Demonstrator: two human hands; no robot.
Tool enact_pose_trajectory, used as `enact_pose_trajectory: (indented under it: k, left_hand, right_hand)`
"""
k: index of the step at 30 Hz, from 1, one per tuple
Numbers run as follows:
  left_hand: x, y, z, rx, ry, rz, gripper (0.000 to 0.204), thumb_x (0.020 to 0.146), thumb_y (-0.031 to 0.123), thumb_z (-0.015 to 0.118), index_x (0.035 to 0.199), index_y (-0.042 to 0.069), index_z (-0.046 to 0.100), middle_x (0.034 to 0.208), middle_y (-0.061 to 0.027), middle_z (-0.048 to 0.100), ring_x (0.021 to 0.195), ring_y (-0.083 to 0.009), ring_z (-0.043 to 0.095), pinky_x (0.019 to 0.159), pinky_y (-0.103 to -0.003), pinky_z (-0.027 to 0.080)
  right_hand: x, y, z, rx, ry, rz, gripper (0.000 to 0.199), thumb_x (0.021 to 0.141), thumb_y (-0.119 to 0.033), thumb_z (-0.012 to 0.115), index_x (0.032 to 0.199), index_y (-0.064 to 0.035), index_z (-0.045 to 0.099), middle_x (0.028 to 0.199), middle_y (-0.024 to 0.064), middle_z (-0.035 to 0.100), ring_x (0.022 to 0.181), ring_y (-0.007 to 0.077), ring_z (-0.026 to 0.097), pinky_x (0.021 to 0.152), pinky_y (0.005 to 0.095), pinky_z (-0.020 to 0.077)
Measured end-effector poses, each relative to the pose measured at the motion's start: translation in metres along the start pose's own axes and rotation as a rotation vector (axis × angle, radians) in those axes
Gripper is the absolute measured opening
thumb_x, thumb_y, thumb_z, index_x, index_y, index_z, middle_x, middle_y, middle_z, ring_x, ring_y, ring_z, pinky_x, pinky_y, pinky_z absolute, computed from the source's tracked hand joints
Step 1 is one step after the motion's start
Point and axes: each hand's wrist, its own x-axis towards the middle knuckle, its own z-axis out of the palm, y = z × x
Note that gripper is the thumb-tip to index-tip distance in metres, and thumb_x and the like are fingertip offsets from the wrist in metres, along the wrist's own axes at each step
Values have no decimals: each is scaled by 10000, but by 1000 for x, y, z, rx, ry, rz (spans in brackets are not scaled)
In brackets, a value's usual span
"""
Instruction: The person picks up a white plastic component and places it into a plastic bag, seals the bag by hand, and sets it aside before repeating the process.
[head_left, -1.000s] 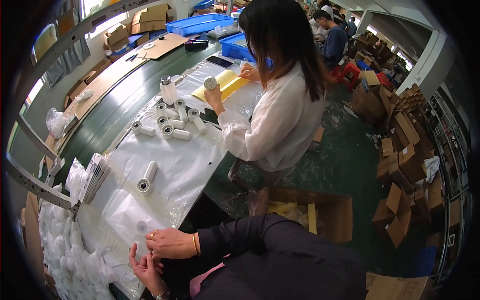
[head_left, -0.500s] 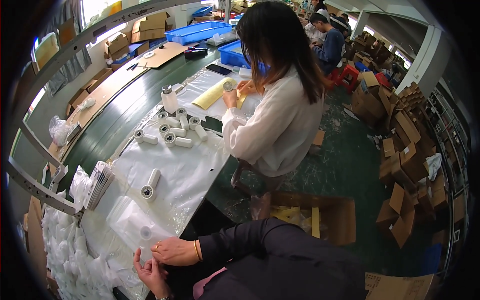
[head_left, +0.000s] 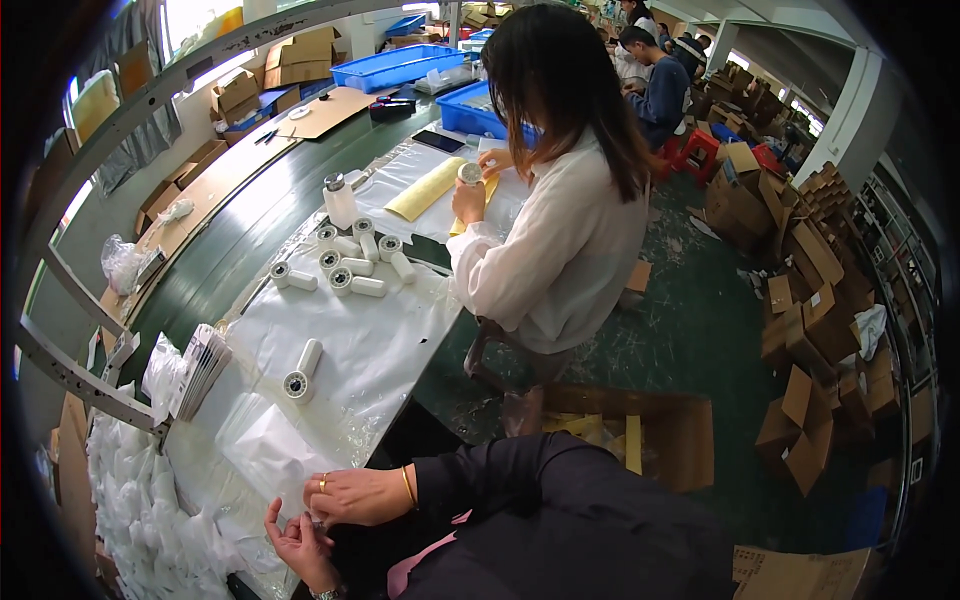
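My right hand, with a ring and a gold bracelet, is closed with its fingertips pressed together. They meet the fingers of my left hand, which is partly curled with the index finger raised. Whatever is pinched between the two hands is too small or hidden to name. Just beyond them, a translucent plastic bag lies on the sheeted table, its near edge close to my right fingers. A white shower head with a round, dark-ringed face rests farther up the sheet, apart from my hands.
Several similar shower heads are grouped farther along, near a co-worker handling one over yellow sheets. Wrapped white packs pile at left beside a stack of cards. A metal frame borders the left; an open carton stands right.
My right hand has shifted slightly right. The round shape seen at the plastic bag earlier no longer shows, and the bag looks more crumpled. The co-worker's held shower head has turned.
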Motion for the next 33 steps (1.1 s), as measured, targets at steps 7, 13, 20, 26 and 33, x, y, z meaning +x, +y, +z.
enact_pose_trajectory:
  k: [7,13,20,26,33]
  left_hand:
    - [-3,7,1,1,5,-11,429,1052,7,650,1458,39,516,785,-25,647,465,-73,502,390,-204,326]
    - [2,-4,-14,-4,-21,8,273,1048,-1,610,1321,0,615,767,-14,605,461,-83,500,382,-218,335]
    - [-1,-4,-24,26,-36,-33,186,1062,37,570,1174,-35,700,840,-39,668,489,-86,535,407,-210,375]
    - [0,-9,-33,40,-109,-30,218,1067,49,557,1174,-55,716,894,-55,704,528,-85,568,432,-201,404]
    - [-4,5,-21,33,-116,-25,220,1062,31,552,1176,-60,717,875,-52,696,576,-84,592,461,-202,418]
  right_hand:
    - [-10,-15,-42,412,154,453,191,1108,-189,613,1083,-13,543,954,165,675,905,396,694,800,449,533]
    - [-40,-7,-66,162,432,399,155,1076,-148,665,1121,-13,604,969,182,691,923,406,700,816,457,538]
    - [-88,-1,-104,-435,503,286,88,1016,-86,713,1085,-32,718,1035,148,740,930,362,722,869,448,564]
    - [-106,-5,-113,-488,606,488,104,969,-63,727,1071,-45,740,1057,133,753,967,356,729,929,456,567]
    - [-84,-5,-112,-745,568,254,80,1004,-123,725,1044,-56,742,972,140,756,948,356,741,835,442,583]
